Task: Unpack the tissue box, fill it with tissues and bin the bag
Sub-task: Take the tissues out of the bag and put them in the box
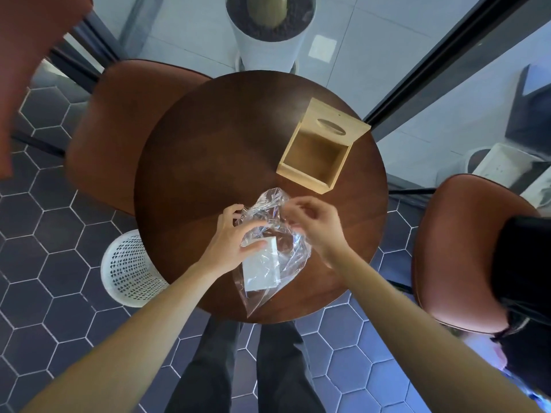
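At the far left we see a brown chair (119, 132) tucked behind the round tabletop (208, 150), and below it a white perforated bin (128, 266) standing on the hexagon-tiled floor (44, 263), partly under the tabletop's left edge.

Moving right, our left hand (231, 242) rests at the near edge of the tabletop, fingers spread and bent, thumb pressing on the clear bag (274, 254); it holds the plastic loosely and is not fully closed. The bag lies crumpled along the near edge, its lower corner reaching the rim. Inside it we can make out a white pack of tissues (262, 266), lying flat under the plastic just beside the left hand.

Our right hand (313, 222) is at the bag's upper right side, fingers curled and pinching a fold of the plastic; the fingertips are blurred.

Beyond the hands, toward the tabletop's far right edge, stands the wooden box (316, 150), well apart from the bag. Its open cavity faces us and appears empty; the panel with the oval slot (331, 126) is at its far side.

Behind the tabletop is a white planter (268, 46). At the far right is a second brown chair (465, 248) with something black (524, 263) on it.
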